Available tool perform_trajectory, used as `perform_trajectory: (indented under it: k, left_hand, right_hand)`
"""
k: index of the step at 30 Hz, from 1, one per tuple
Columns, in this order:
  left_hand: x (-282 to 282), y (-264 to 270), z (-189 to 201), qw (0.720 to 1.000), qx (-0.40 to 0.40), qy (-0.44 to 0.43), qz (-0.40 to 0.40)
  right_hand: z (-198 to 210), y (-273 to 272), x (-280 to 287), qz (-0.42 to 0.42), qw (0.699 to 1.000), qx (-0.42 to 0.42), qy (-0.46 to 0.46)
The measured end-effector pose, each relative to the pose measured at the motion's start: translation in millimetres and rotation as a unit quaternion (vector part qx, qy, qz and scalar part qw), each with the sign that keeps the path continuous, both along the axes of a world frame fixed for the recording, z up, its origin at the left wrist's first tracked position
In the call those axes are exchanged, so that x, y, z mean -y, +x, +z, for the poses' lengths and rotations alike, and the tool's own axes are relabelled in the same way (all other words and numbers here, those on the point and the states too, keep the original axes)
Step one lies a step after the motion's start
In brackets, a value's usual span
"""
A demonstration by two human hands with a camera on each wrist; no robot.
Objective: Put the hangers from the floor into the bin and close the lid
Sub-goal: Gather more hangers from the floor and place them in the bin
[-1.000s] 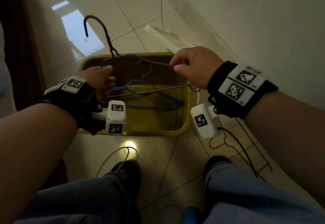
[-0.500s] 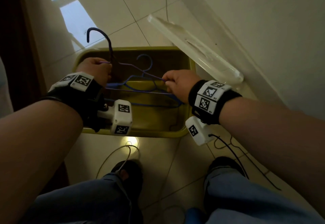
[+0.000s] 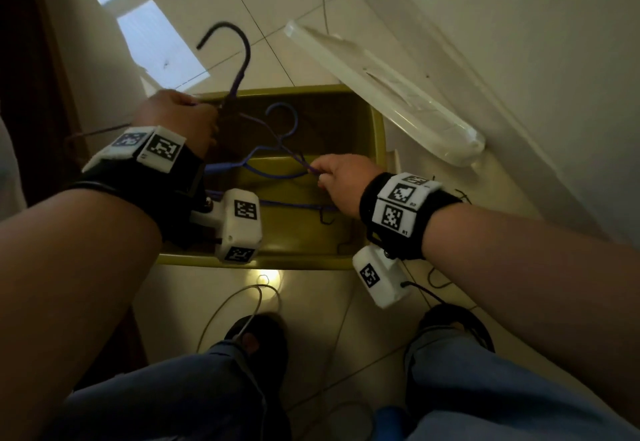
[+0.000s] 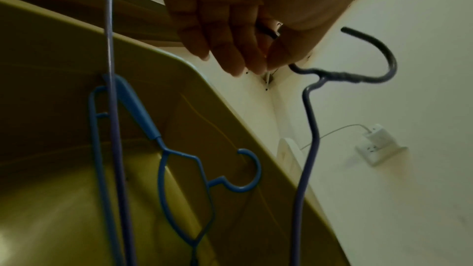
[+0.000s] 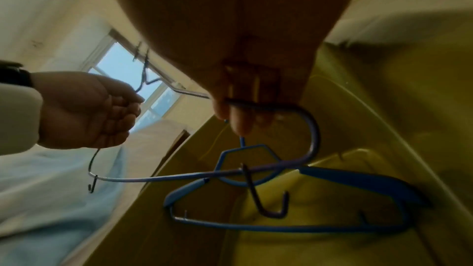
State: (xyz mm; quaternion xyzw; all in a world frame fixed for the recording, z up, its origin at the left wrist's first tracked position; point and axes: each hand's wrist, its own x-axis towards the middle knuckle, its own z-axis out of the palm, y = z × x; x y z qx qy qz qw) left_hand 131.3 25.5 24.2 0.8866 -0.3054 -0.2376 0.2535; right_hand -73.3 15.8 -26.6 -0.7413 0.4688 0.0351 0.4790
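The purple wire hanger (image 3: 239, 70) hangs over the open yellow bin (image 3: 379, 136), its dark hook poking up above the far rim while its lower bar dips inside. The left hand (image 3: 180, 122) pinches it just below the hook, fingers curled round the wire; the right hand (image 3: 341, 181) grips the far shoulder end, fingers wrapped on it, low inside the bin. Below lies a blue hanger (image 3: 263, 163), flat on the bin's bottom, hook toward the far wall.

Now the snag risk: in the right wrist view the purple hanger's bar crosses right over the blue one's neck, and a small dark end hook (image 5: 268, 205) dangles among its wires. Let go carelessly and the two could tangle, or the tall hook could stay propped over the rim and stop the lid seating.

The clear lid (image 3: 381, 91) leans against the wall just beside the bin, not yet on. Cables (image 3: 235, 302) trail on the tiled floor (image 3: 311, 319) by the feet, a tripping hazard when reaching for it.
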Motion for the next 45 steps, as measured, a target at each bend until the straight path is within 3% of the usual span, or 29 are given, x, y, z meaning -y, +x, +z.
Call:
perform_trajectory:
  k: [4,8,12,16,19,22,25,27,37,45]
  left_hand:
    - [-8.1,-0.6,-19.0,0.994,-0.007,0.105,-0.029]
    - [-9.6,-11.4,-37.4,0.97,-0.015,0.229,-0.083]
    - [-5.1,-25.9,-44.5,0.969,-0.049,0.236,-0.054]
    - [2.8,-27.9,-42.4,0.949,-0.007,0.281,-0.142]
    - [11.7,-27.2,-38.0,0.926,0.07,0.311,-0.203]
    - [17.5,-28.1,-52.1,0.964,-0.051,0.235,-0.116]
    - [19.9,-22.5,-68.9,0.983,-0.083,0.153,-0.054]
    - [16.2,-20.5,-74.1,0.984,-0.065,0.151,-0.062]
    - [6.4,-36.3,-67.2,0.977,-0.123,0.156,-0.082]
    - [7.3,-76.4,-59.0,0.968,-0.17,0.142,-0.121]
  right_hand:
    - [-0.4,-1.7,0.6,0.02,0.997,-0.065,-0.046]
    - [-0.1,-8.4,-0.3,0.026,0.997,-0.05,-0.047]
    - [2.8,-16.0,-1.0,0.006,0.999,-0.019,-0.045]
    - [4.9,-20.1,1.1,-0.007,0.999,0.003,-0.048]
    - [5.1,-19.7,1.3,-0.007,0.999,0.009,-0.048]
    - [5.1,-22.1,0.3,-0.007,0.999,0.015,-0.046]
    - [4.7,-26.9,0.9,-0.022,0.998,0.023,-0.046]
    - [3.1,-29.4,1.4,-0.04,0.998,0.03,-0.046]
    - [-5.6,-39.0,3.1,-0.115,0.986,0.065,-0.1]
    - [-20.2,-64.8,1.5,-0.2,0.974,0.07,-0.078]
